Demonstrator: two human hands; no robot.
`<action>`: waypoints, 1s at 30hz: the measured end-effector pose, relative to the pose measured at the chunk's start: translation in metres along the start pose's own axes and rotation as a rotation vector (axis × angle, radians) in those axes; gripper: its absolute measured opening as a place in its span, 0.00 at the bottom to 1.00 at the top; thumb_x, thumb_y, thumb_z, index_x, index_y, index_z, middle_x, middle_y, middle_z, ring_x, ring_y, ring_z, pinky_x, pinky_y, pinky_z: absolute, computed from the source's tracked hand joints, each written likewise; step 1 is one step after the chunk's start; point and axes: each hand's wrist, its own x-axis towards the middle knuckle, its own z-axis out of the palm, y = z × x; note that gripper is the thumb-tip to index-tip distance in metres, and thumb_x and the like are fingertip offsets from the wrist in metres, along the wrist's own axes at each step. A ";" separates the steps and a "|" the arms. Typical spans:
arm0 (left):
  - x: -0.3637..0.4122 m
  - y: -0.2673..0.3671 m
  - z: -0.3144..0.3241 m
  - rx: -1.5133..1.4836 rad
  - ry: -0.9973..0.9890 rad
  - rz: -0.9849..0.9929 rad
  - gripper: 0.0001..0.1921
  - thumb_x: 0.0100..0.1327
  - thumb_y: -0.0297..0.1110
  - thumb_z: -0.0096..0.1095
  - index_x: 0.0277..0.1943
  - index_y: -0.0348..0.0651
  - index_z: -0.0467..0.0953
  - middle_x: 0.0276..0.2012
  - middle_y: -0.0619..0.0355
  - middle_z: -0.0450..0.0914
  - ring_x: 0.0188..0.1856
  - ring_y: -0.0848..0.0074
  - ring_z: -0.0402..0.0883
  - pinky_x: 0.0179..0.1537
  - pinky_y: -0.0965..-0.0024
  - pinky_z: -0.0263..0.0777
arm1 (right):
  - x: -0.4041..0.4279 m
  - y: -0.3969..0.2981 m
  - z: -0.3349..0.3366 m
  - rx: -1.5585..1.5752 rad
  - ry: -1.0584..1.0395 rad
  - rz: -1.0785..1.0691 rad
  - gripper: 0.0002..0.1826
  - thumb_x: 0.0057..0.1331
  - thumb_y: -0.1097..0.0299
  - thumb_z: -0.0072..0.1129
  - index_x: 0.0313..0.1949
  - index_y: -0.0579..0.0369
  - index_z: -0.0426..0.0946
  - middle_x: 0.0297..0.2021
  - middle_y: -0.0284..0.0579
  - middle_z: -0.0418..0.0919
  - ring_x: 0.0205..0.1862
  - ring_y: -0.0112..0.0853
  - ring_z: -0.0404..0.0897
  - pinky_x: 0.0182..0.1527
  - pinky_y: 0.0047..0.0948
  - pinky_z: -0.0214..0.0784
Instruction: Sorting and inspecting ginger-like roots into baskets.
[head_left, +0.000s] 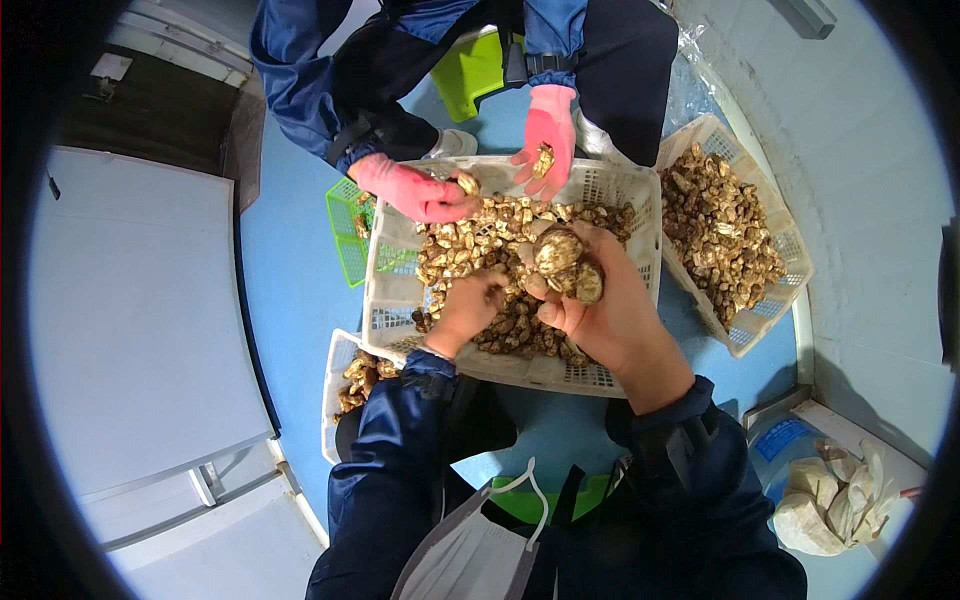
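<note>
A large white plastic crate (566, 375) holds many small brown-and-cream mushroom-like pieces (457, 244), heaped in its middle. Raised over its right part, my right hand (611, 307) grips several larger rounded pieces (559, 250) of the same mottled look between thumb and fingers. My left hand (469, 304) is low over the heap, its fingers curled at the pieces; whether it holds one cannot be told. Across the crate, a co-worker's pink-gloved hand (412, 191) holds one piece at the rim, and the other pink-gloved hand (547, 142) lies palm up with a piece on it.
A second white crate (795, 259) of brown pieces stands at the right, a third (330, 405) at the lower left. A green basket (345, 251) is beside the main crate. A large plastic bottle (772, 450) and crumpled bag (817, 510) lie lower right.
</note>
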 end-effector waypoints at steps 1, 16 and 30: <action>-0.001 0.002 0.008 0.202 -0.141 -0.011 0.13 0.53 0.26 0.63 0.44 0.45 0.80 0.41 0.52 0.80 0.41 0.59 0.80 0.45 0.63 0.73 | -0.002 -0.003 0.004 0.056 -0.025 -0.008 0.19 0.70 0.53 0.43 0.50 0.51 0.71 0.42 0.38 0.79 0.40 0.33 0.78 0.34 0.29 0.68; -0.024 -0.036 0.048 0.438 -0.494 0.155 0.15 0.51 0.29 0.57 0.44 0.40 0.76 0.43 0.44 0.74 0.48 0.50 0.75 0.46 0.55 0.72 | 0.004 -0.007 0.004 0.092 0.097 -0.170 0.14 0.71 0.57 0.42 0.46 0.53 0.70 0.36 0.40 0.80 0.30 0.27 0.78 0.29 0.20 0.70; 0.032 -0.048 0.031 0.256 0.143 0.035 0.12 0.55 0.27 0.60 0.44 0.38 0.76 0.44 0.46 0.78 0.36 0.60 0.82 0.40 0.61 0.76 | -0.007 -0.010 0.012 -0.024 0.193 -0.199 0.18 0.71 0.55 0.41 0.47 0.55 0.72 0.35 0.41 0.79 0.30 0.28 0.76 0.25 0.21 0.65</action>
